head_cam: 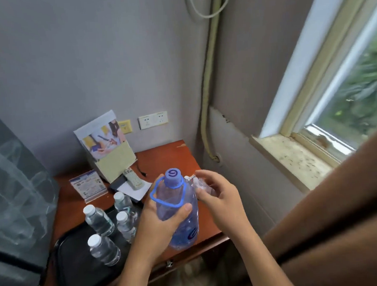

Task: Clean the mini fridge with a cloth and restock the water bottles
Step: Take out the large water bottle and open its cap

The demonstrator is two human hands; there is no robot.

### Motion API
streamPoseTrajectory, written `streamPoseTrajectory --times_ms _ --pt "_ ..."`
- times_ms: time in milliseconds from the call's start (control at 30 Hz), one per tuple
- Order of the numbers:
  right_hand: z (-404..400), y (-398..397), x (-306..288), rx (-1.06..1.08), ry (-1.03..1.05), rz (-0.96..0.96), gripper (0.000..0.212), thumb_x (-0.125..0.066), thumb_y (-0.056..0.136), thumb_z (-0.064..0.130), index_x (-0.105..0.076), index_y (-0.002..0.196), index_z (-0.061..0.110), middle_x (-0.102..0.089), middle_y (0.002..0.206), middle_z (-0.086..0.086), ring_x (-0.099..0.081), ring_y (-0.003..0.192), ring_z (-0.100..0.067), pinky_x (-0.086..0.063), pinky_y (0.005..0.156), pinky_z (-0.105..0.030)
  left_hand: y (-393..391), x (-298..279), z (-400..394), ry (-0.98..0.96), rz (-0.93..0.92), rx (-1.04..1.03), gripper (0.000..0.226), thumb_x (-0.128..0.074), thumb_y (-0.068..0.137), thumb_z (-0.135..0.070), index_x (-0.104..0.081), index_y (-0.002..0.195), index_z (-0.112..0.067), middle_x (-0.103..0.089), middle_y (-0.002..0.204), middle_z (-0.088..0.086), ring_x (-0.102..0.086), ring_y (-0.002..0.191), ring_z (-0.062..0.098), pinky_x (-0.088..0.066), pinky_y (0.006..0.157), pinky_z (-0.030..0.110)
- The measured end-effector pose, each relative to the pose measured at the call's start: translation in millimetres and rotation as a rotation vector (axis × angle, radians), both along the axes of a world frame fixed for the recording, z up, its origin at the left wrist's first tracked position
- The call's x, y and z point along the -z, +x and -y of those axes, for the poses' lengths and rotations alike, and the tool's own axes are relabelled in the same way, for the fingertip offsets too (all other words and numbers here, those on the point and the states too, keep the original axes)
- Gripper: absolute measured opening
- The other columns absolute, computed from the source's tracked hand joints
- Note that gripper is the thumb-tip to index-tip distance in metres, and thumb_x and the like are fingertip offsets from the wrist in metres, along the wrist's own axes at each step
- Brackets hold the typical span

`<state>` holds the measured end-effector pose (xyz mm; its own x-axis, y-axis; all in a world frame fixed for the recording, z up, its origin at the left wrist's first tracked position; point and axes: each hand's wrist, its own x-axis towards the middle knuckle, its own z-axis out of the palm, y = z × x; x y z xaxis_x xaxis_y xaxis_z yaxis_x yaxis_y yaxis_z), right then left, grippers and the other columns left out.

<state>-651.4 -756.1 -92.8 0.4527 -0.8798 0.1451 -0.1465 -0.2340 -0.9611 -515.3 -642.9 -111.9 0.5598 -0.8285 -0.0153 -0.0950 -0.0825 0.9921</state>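
Both of your hands are up over the right part of the reddish-brown wooden desk (175, 152). Your left hand (163, 218) has its fingers (182, 208) and thumb curled round the shoulder of a large clear blue-tinted plastic bottle with a blue cap and blue loop handle (179, 211), grasping it upright, slightly tilted, above the desk's front right edge. Your right hand (219, 198) sits just right of the bottle's neck, fingers loosely bent, with crumpled clear plastic wrap (198, 184) against them; whether they actually pinch it you cannot tell.

Four small clear water bottles with white caps (98, 219) stand upright on a black tray (80, 268) at the desk's front left. Behind them a small printed stand-up card (88, 187) faces you, and a white remote control (132, 178) lies on a white paper near the middle. A tall printed cardboard display holder (107, 145) leans at the back edge by the grey wall, under white wall sockets (152, 120). A grey glass-fronted mini fridge (14, 206) fills the left side.
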Motion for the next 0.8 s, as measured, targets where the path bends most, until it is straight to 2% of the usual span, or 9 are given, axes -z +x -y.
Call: streamPoseTrajectory --times_ms 100,167,300,400,467,600,667,733,800 --pt "-69.7 -24.4 -2.8 0.126 -0.079 0.019 0.040 -0.064 0.090 -0.002 -0.068 0.118 0.026 -0.071 0.117 0.011 -0.066 0.114 -0.010 -0.054 0.097 -0.032 -8.8 6.9 -31.6 -0.055 -0.027 0.196 0.075 -0.088 0.074 -0.036 -0.053 0.140 -0.040 -0.066 0.135 -0.012 -0.062 0.126 0.012 -0.048 0.108 0.050" --pt "-117.2 -42.4 4.3 0.252 -0.058 0.042 0.041 -0.062 0.091 -0.004 -0.067 0.119 0.026 -0.071 0.118 0.011 -0.067 0.114 -0.011 -0.054 0.098 -0.032 -19.4 15.7 -53.1 -0.066 -0.028 0.307 0.080 -0.089 0.073 -0.039 -0.051 0.143 -0.038 -0.062 0.140 -0.011 -0.058 0.132 0.012 -0.045 0.111 0.050" --pt "-219.7 -86.7 23.5 0.577 -0.100 -0.066 0.036 -0.064 0.089 0.005 -0.067 0.117 0.027 -0.071 0.116 0.011 -0.068 0.110 -0.012 -0.054 0.096 -0.035 -59.3 25.7 -103.9 -0.058 -0.008 0.577 0.086 -0.089 0.069 -0.042 -0.049 0.145 -0.033 -0.059 0.142 -0.016 -0.054 0.133 0.005 -0.043 0.113 0.041" --pt "-285.0 -129.7 20.2 0.749 -0.058 -0.116 0.033 -0.067 0.091 0.005 -0.066 0.115 0.028 -0.072 0.110 0.012 -0.069 0.104 -0.009 -0.055 0.093 -0.035 -103.9 18.7 -134.7 -0.051 -0.027 0.816 0.081 -0.090 0.073 -0.029 -0.050 0.144 -0.027 -0.064 0.138 -0.008 -0.060 0.128 0.011 -0.047 0.111 0.046" --pt "-323.6 -165.0 12.5 0.881 -0.043 -0.117 0.031 -0.068 0.092 0.007 -0.066 0.115 0.028 -0.072 0.110 0.015 -0.068 0.104 -0.006 -0.054 0.094 -0.032 -143.8 11.8 -151.5 -0.061 -0.057 0.972 0.080 -0.089 0.073 -0.029 -0.050 0.142 -0.030 -0.065 0.136 -0.006 -0.062 0.126 0.012 -0.049 0.108 0.046" --pt "-393.4 -227.8 2.3 1.145 -0.002 -0.144 0.032 -0.068 0.092 0.013 -0.066 0.117 0.034 -0.071 0.113 0.018 -0.067 0.105 -0.003 -0.054 0.091 -0.026 -222.2 -4.0 -193.6 -0.096 -0.074 1.278 0.059 -0.086 0.081 -0.018 -0.058 0.130 -0.033 -0.072 0.121 -0.004 -0.069 0.111 0.010 -0.055 0.095 0.031" --pt "-424.4 -255.6 -2.0 1.257 -0.009 -0.175 0.033 -0.068 0.090 0.011 -0.067 0.113 0.035 -0.071 0.109 0.019 -0.067 0.100 -0.003 -0.053 0.085 -0.022 -257.8 -12.4 -215.5 -0.115 -0.062 1.373 0.045 -0.085 0.082 -0.025 -0.063 0.121 -0.025 -0.075 0.108 -0.003 -0.072 0.099 0.008 -0.056 0.085 0.021" --pt "-456.3 -285.3 -3.7 1.351 0.001 -0.208 0.031 -0.067 0.090 0.012 -0.067 0.111 0.034 -0.071 0.106 0.018 -0.067 0.096 -0.006 -0.054 0.083 -0.025 -297.9 -16.6 -237.3 -0.140 -0.065 1.467 0.044 -0.086 0.081 -0.034 -0.065 0.118 -0.023 -0.076 0.104 -0.009 -0.072 0.096 0.005 -0.052 0.080 0.013" --pt "-489.4 -313.9 -1.5 1.439 0.011 -0.237 0.034 -0.066 0.086 0.008 -0.066 0.111 0.032 -0.070 0.103 0.016 -0.066 0.093 -0.007 -0.052 0.080 -0.024 -339.2 -15.2 -258.6 -0.101 -0.085 1.572 0.044 -0.084 0.079 -0.019 -0.065 0.119 -0.019 -0.076 0.104 -0.010 -0.071 0.096 0.002 -0.050 0.079 0.009"
